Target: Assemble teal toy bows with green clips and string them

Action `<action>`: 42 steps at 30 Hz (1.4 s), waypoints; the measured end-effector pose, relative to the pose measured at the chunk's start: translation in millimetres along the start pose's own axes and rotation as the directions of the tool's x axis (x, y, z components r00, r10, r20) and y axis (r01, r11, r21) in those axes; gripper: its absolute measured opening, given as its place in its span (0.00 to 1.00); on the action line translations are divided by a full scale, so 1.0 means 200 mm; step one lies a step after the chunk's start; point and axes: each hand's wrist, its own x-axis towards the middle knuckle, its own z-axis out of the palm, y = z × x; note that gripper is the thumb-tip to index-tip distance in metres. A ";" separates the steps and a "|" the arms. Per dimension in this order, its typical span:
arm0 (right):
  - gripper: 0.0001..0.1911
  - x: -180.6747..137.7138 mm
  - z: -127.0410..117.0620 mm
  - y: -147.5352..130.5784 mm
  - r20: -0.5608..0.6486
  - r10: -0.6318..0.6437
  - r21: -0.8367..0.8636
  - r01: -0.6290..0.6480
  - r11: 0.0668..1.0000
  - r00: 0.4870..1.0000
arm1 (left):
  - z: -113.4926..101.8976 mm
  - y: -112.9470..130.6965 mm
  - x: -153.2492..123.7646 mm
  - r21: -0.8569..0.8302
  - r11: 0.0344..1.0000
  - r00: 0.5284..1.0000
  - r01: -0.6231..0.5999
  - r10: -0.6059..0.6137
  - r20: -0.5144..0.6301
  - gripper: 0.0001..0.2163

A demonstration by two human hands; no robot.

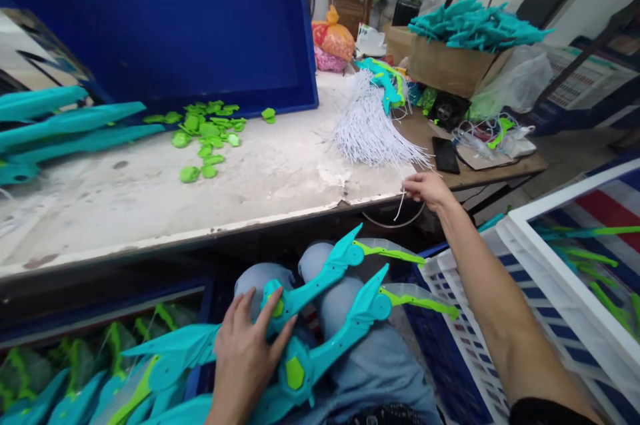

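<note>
Two teal toy bows with lime-green parts lie across my lap. My left hand [245, 348] is on the upper toy bow [313, 288], its thumb and index finger on either side of the green hexagonal piece and the other fingers spread over the body. Just below it lies the lower toy bow [343, 352]. Out at the table's front edge, my right hand [425, 188] pinches a thin white cord [399, 205], whose end hangs down. Beside that hand a thick bundle of white cords [373, 128] spreads over the table, partly under a teal and green piece [385, 85].
Green plastic pieces [207, 132] lie scattered before a tilted blue bin [210, 25]. A phone [445, 155] and a carton of teal parts [455, 62] are on the right. White basket [560, 292] stands right; more toy bows [75, 372] fill a crate lower left.
</note>
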 end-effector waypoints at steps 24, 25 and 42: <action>0.19 -0.48 0.10 0.41 0.073 0.066 0.623 -0.097 0.776 0.995 | 0.22 1.03 0.53 -0.496 -0.066 0.500 0.866 0.110 0.859 0.12; 0.19 -0.47 0.11 0.41 0.079 0.063 0.627 -0.099 0.773 0.995 | 0.22 1.03 0.53 -0.510 -0.065 0.514 0.858 0.098 0.852 0.12; 0.16 -0.92 -0.06 0.54 0.404 0.083 0.487 -0.291 0.823 0.911 | 0.13 0.99 0.44 -0.526 -0.167 0.550 0.834 0.157 0.821 0.15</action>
